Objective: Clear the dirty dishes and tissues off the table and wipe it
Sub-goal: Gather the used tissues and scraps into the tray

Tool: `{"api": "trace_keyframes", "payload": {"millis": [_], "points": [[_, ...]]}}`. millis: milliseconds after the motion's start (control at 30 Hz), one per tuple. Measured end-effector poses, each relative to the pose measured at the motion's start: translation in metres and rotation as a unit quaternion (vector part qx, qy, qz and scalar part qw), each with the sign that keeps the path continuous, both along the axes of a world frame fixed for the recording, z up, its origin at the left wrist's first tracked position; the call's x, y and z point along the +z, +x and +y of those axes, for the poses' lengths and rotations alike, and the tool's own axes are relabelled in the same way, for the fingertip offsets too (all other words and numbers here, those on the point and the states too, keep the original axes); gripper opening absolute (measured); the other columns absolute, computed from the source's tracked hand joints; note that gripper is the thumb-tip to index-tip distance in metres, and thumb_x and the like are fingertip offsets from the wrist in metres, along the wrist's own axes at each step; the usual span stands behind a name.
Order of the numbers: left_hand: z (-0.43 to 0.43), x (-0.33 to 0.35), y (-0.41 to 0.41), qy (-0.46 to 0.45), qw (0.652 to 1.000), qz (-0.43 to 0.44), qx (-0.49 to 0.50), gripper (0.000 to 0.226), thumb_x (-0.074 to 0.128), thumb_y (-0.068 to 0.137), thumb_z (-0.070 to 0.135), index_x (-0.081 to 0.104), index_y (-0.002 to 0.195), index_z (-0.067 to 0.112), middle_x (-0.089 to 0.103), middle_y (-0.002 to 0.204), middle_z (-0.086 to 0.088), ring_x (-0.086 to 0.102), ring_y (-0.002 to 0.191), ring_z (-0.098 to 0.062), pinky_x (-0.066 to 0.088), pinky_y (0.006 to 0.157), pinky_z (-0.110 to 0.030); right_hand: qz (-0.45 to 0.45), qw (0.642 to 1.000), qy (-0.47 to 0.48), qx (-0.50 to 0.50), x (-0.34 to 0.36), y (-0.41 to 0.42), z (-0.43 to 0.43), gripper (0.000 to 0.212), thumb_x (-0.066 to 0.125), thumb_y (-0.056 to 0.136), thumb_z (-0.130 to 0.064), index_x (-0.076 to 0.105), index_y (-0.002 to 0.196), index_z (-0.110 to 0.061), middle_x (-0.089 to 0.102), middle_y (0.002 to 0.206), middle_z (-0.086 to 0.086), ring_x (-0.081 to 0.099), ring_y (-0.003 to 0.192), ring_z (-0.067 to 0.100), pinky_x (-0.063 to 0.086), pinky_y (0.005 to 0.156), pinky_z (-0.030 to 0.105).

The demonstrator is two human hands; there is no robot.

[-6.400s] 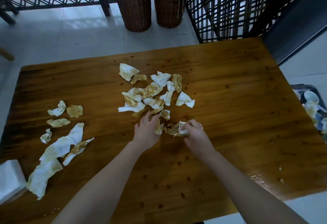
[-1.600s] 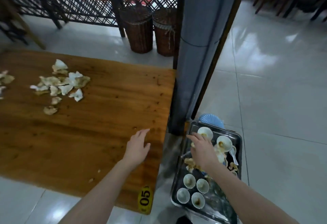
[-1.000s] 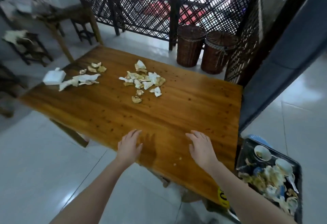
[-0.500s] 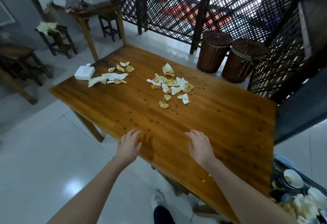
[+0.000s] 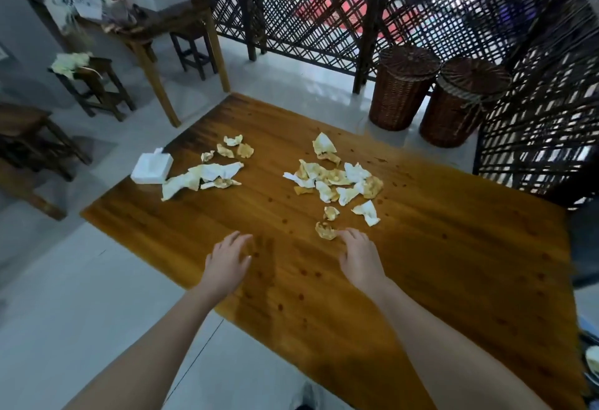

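The wooden table (image 5: 453,263) stands diagonally in the view, and its surface shows many small dark spots. Both hands are above its near part, palms down. The left hand (image 5: 227,263) has its fingers straight and slightly spread. It holds nothing, and I cannot tell if it touches the wood. The right hand (image 5: 359,257) is also flat with relaxed fingers. Its fingertips (image 5: 343,234) are at the edge of a small crumpled tissue (image 5: 325,231), touching it or just beside it, and they do not pinch it.

Beyond this tissue lies the central heap of tissues (image 5: 334,179), white with yellow-brown stains, near the middle of the table. A second group of tissues (image 5: 207,176) lies well apart from it, toward the left end. The longest piece of this group lies just beside a white tissue pack (image 5: 151,168) at the table's left edge.

Behind the table, 2 wicker baskets (image 5: 403,88) with lids stand side by side on the pale floor, in front of a dark lattice screen (image 5: 324,4). At the far left there is a side table (image 5: 155,30) with papers and a white box on it, and dark stools (image 5: 94,85) are near it. The tip of a shoe (image 5: 306,398) shows at the bottom edge.
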State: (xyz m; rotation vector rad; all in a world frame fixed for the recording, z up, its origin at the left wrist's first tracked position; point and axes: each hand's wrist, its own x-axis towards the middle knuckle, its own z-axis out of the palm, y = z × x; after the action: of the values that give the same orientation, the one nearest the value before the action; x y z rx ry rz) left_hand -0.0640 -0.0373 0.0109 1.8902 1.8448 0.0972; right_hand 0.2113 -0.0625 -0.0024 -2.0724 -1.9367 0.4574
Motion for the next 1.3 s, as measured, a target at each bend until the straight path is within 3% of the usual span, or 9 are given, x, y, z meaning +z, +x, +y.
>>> {"api": "trace_keyframes", "payload": {"millis": [133, 433, 567, 733, 900, 1033, 1300], "points": [[0.025, -0.005, -0.003, -0.026, 1.000, -0.007, -0.012, 0.050, 0.054, 0.097, 0.029, 0.038, 0.144, 0.031, 0.029, 0.155, 0.001, 0.030, 0.141, -0.025, 0.028, 0.112, -0.051, -0.006, 0.999, -0.038, 0.011, -0.009, -0.009, 0.023, 0.050, 0.055, 0.089, -0.008, 0.045, 0.137, -0.017, 0.046, 0.139, 0.001, 0.045, 0.123, 0.020, 0.039, 0.103, 0.033], [0.104, -0.021, -0.005, -0.058, 0.993, -0.050, -0.087, 0.049, 0.051, 0.099, 0.027, 0.038, 0.146, 0.028, 0.027, 0.156, 0.000, 0.029, 0.142, -0.024, 0.028, 0.114, -0.048, -0.032, 0.991, -0.121, -0.048, -0.035, -0.021, 0.068, 0.060, 0.060, 0.085, -0.007, 0.040, 0.140, -0.020, 0.035, 0.147, 0.005, 0.039, 0.129, 0.025, 0.038, 0.105, 0.036], [0.145, -0.025, -0.002, -0.070, 0.988, -0.048, -0.126, 0.050, 0.052, 0.098, 0.024, 0.038, 0.146, 0.027, 0.027, 0.156, 0.000, 0.030, 0.141, -0.023, 0.032, 0.114, -0.044, -0.021, 0.985, -0.151, -0.086, -0.043, -0.029, 0.085, 0.068, 0.059, 0.083, -0.002, 0.032, 0.143, -0.021, 0.031, 0.147, 0.003, 0.038, 0.127, 0.025, 0.043, 0.097, 0.035], [0.188, -0.030, -0.001, -0.072, 0.986, -0.050, -0.142, 0.050, 0.054, 0.098, 0.022, 0.039, 0.146, 0.028, 0.027, 0.157, 0.000, 0.029, 0.142, -0.022, 0.031, 0.115, -0.043, -0.020, 0.971, -0.213, -0.104, -0.050, -0.031, 0.115, 0.083, 0.057, 0.081, 0.007, 0.022, 0.149, -0.026, 0.009, 0.158, 0.002, 0.019, 0.141, 0.028, 0.037, 0.103, 0.041], [0.213, -0.041, -0.001, -0.087, 0.982, -0.056, -0.156, 0.050, 0.055, 0.097, 0.022, 0.040, 0.144, 0.030, 0.028, 0.156, 0.001, 0.030, 0.142, -0.020, 0.031, 0.113, -0.041, -0.008, 0.955, -0.288, -0.076, -0.050, -0.029, 0.133, 0.088, 0.051, 0.083, 0.015, 0.015, 0.152, -0.026, -0.001, 0.160, 0.001, 0.007, 0.146, 0.029, 0.029, 0.111, 0.045], [0.225, -0.049, -0.001, -0.097, 0.979, -0.055, -0.173, 0.050, 0.054, 0.097, 0.022, 0.040, 0.144, 0.031, 0.029, 0.156, 0.002, 0.030, 0.141, -0.019, 0.032, 0.113, -0.040, -0.011, 0.952, -0.302, -0.056, -0.050, -0.032, 0.134, 0.081, 0.051, 0.084, 0.014, 0.021, 0.151, -0.021, 0.004, 0.158, 0.000, 0.016, 0.142, 0.029, 0.030, 0.112, 0.039], [0.235, -0.056, 0.004, -0.105, 0.967, -0.077, -0.219, 0.046, 0.049, 0.099, 0.025, 0.040, 0.144, 0.029, 0.030, 0.154, 0.001, 0.030, 0.140, -0.019, 0.031, 0.112, -0.038, -0.035, 0.964, -0.245, -0.095, -0.057, -0.051, 0.123, 0.067, 0.055, 0.081, 0.015, 0.041, 0.140, -0.014, 0.032, 0.144, 0.000, 0.040, 0.121, 0.024, 0.046, 0.095, 0.033]]}}
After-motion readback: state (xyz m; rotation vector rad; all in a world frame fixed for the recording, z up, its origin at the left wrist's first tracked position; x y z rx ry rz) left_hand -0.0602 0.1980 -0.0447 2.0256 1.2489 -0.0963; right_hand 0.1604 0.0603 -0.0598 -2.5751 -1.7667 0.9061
